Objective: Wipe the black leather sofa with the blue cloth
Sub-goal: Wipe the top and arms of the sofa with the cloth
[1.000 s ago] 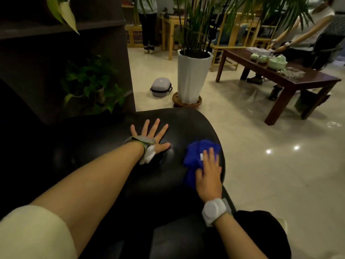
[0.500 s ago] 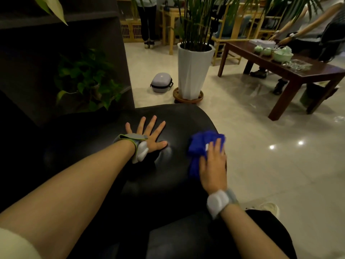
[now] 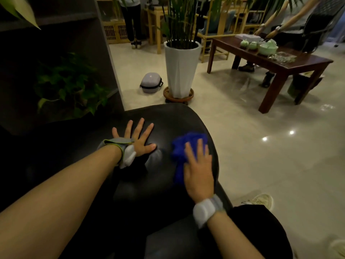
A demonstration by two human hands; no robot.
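The black leather sofa [image 3: 168, 118] fills the lower left, its rounded arm bulging toward the floor. My left hand [image 3: 138, 137] lies flat on top of that arm with fingers spread, holding nothing. The blue cloth [image 3: 179, 152] is bunched on the right side of the arm. My right hand [image 3: 198, 171] presses flat on the cloth, covering its lower right part. Both wrists wear white and grey bands.
A white tall planter [image 3: 181, 70] with a palm stands just beyond the sofa arm, a grey case [image 3: 150, 82] beside it. A dark wooden table [image 3: 291, 60] with tea ware stands at right, people behind it. A dark shelf with leafy plants [image 3: 69, 85] rises at left.
My right hand has slid the blue cloth slightly along the right side of the sofa arm. The left hand stays planted in the same spot.
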